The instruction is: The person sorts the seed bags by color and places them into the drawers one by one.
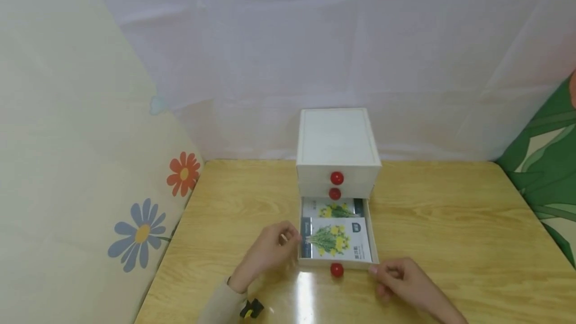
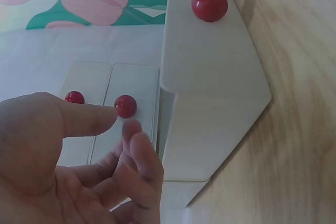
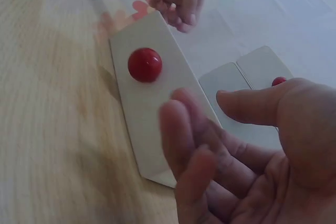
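Note:
A small white drawer cabinet [image 1: 337, 136] has its bottom drawer [image 1: 315, 263] pulled out, with a red ball knob [image 1: 337, 270] on the front. Inside lie two flat printed packets, the front packet [image 1: 335, 239] showing a leafy yellow-flowered plant and overlapping the rear packet [image 1: 330, 206]. Beside the drawer's left wall is my left hand [image 1: 272, 246], its fingers loosely bent and thumb apart from them in the left wrist view. My right hand [image 1: 400, 281] is by the drawer's front right corner, thumb and fingers apart around nothing in the right wrist view.
Two upper drawers with red knobs [image 1: 337, 178] are closed. The cabinet stands on a wood-grain table [image 1: 243, 189] near a white cloth backdrop [image 1: 270, 64]. A flower-printed panel [image 1: 90, 139] borders the left. A black and yellow item [image 1: 252, 309] shows by the left sleeve [image 1: 225, 304].

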{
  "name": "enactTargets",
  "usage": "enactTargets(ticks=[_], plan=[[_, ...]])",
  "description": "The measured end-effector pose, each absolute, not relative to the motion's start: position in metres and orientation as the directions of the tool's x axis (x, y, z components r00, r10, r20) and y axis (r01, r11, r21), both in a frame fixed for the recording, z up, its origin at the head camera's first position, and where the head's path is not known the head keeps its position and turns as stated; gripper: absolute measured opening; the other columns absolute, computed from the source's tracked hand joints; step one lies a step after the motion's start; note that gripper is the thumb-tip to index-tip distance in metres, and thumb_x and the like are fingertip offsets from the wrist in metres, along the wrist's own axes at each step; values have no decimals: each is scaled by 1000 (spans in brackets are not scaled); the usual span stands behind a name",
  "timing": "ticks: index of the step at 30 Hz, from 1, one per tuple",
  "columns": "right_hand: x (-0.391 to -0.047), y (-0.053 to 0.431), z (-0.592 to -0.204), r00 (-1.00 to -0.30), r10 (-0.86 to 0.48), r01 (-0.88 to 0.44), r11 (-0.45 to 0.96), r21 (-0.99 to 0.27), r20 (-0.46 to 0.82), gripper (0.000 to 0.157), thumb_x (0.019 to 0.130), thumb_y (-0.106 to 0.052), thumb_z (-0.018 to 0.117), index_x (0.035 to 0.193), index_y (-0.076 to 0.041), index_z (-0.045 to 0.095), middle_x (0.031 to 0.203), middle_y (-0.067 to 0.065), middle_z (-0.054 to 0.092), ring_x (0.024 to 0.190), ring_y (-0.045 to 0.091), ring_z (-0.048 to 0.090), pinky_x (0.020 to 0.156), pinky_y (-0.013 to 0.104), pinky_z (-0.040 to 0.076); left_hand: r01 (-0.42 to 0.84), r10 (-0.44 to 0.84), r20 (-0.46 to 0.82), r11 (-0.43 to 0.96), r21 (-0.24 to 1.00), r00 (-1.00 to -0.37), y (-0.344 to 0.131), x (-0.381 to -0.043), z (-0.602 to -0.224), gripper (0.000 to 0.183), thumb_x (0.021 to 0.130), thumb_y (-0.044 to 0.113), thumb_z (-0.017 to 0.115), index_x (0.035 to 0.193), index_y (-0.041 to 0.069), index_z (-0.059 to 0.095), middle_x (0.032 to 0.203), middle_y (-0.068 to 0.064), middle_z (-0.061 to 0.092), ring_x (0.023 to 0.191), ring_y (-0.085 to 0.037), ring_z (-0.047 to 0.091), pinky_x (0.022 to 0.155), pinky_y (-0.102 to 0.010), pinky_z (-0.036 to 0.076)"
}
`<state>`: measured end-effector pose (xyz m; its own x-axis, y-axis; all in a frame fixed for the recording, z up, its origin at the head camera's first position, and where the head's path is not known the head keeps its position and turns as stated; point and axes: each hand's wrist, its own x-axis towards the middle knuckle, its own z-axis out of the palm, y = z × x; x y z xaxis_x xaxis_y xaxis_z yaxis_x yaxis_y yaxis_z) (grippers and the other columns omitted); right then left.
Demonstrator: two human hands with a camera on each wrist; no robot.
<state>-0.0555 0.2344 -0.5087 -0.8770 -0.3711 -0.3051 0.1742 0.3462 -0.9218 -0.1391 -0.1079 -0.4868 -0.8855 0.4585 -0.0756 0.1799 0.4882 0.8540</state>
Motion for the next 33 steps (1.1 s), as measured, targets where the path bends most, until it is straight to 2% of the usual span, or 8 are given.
enactTargets(ticks=[2,6,11,17,22,27,29,33], plan=[[-55,231,-511,-860,-394,218,293,-931,-325,37,103,-29,55,95,4,70,82,15,72,72,24,70,65,34,61,193,446,-55,490,850,-894,-108,-142,-484,15,100,27,62,105,14,66,93,4,66,76,-12,64,65,-25,58],[-51,224,-515,-838,-415,287,219,-933,-355,35,104,-26,55,107,6,68,96,19,73,81,31,72,68,39,62,222,427,-11,491,843,-904,-108,-149,-479,22,100,29,62,115,13,63,102,2,65,87,-11,64,74,-25,58],[-44,212,-524,-807,-436,375,143,-916,-398,40,103,-28,56,118,8,64,106,19,72,90,33,71,74,38,62,277,422,66,462,842,-904,-107,-159,-469,29,99,25,63,123,8,60,110,-1,66,92,-13,65,79,-26,58],[-38,193,-536,-761,-461,491,51,-870,-456,51,102,-31,57,133,10,51,116,15,69,100,31,69,88,41,59,298,375,139,412,861,-917,-102,-178,-462,32,100,25,62,127,9,57,120,-7,65,102,-15,64,84,-31,58],[-36,181,-542,-773,-464,506,-40,-861,-433,54,103,-29,57,136,12,47,118,18,68,103,32,69,90,42,59,356,318,247,352,866,-915,-96,-195,-457,36,100,24,61,132,9,53,133,-13,58,112,-26,62,92,-42,56],[-37,169,-548,-810,-458,476,-149,-867,-367,47,104,-24,54,132,13,50,120,23,67,102,31,70,90,40,59,479,300,397,289,829,-867,-89,-210,-450,48,102,24,58,146,12,42,147,-9,46,124,-35,55,97,-49,53],[-38,165,-550,-819,-445,478,-181,-859,-362,44,104,-24,54,131,12,52,120,21,68,102,29,70,91,38,59,533,306,450,296,793,-839,-86,-216,-447,52,104,25,54,152,17,36,154,-5,40,132,-31,49,102,-50,49],[-41,158,-551,-828,-423,486,-220,-846,-367,43,104,-25,54,130,10,54,118,20,68,103,25,70,92,35,58,624,336,529,349,699,-780,-80,-227,-440,53,107,27,46,157,20,31,163,5,28,147,-22,31,117,-53,32]])
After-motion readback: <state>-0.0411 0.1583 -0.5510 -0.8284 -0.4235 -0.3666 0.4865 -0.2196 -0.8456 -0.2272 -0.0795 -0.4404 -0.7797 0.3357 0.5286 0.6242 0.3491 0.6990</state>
